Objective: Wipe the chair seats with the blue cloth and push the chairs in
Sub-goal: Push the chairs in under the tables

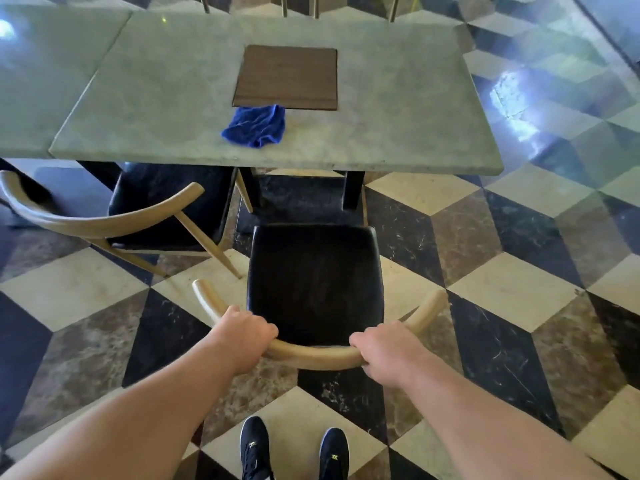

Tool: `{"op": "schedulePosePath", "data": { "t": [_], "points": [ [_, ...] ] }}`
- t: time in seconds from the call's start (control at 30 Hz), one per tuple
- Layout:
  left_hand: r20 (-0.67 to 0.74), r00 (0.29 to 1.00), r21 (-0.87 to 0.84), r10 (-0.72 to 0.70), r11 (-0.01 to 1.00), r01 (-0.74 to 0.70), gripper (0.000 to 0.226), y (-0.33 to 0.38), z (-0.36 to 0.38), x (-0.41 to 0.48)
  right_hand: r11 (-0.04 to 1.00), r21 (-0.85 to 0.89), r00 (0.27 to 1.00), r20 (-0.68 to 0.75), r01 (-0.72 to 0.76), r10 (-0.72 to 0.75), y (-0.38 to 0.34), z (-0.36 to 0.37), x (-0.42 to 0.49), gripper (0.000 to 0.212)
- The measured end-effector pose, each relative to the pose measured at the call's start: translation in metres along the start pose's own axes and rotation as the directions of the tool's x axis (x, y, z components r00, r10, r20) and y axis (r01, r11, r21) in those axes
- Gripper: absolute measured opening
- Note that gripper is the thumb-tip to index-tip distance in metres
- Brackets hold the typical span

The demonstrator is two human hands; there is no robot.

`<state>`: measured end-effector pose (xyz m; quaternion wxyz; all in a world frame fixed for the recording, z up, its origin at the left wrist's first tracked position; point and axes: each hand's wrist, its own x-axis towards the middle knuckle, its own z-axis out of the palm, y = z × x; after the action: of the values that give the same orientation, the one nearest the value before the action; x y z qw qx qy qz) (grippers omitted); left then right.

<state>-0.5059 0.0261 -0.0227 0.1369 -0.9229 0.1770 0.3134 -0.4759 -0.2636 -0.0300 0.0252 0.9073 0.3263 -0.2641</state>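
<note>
Both hands are curled round the curved wooden backrest rail (311, 356) of the near chair. The left hand (247, 332) is wrapped over its left bend and the right hand (384, 351) over its right bend, with a bare stretch of rail between them. Neither hand holds anything else.

Just ahead of the grip lies the chair's black padded seat (315, 282), which stands wholly clear of the table. Further ahead, past the seat's front edge, are the table's dark legs (353, 190) and the grey stone tabletop (381, 133).

The blue cloth (255, 126) lies crumpled on that top, ahead and slightly left of the left hand. It touches the near corner of a brown placemat (287, 77).

Left of the grip a second chair (104, 223) stands skewed, its seat partly under the table.

With the cloth set down and both hands on the rail, the step looks like moving this chair, most likely pushing it in. Whether its seat is wiped cannot be told.

To do it well, push evenly with both hands so the chair runs straight. Aim the seat between the two table legs and keep its left side off the neighbouring chair's leg (221, 258).

Below the grip are dark shoes (254, 448) with a small yellow mark, too small to read. No other writing shows.
</note>
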Motion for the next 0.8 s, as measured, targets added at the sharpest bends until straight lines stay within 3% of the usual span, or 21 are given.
{"op": "schedulePosePath", "data": {
  "t": [0.13,0.5,0.67,0.8],
  "points": [
    [0.021,1.0,0.022,-0.011,1.0,0.011,0.021,-0.025,-0.028,0.014,1.0,-0.006,1.0,0.021,0.005,-0.005,0.011,-0.029,0.025,0.018],
    [-0.019,1.0,-0.026,0.013,1.0,-0.013,0.018,-0.126,-0.064,0.094,0.998,-0.01,0.998,0.012,-0.061,0.061,0.037,-0.096,0.133,0.025],
    [-0.032,0.999,-0.013,0.031,0.999,-0.032,0.02,-0.16,-0.082,0.126,0.998,-0.01,0.997,0.021,-0.069,0.07,0.048,-0.119,0.172,0.017],
    [-0.047,0.997,-0.032,0.054,0.998,-0.056,0.018,-0.175,-0.106,0.146,0.996,-0.04,0.995,0.046,-0.084,0.086,0.074,-0.143,0.191,0.024]
  ]
}}
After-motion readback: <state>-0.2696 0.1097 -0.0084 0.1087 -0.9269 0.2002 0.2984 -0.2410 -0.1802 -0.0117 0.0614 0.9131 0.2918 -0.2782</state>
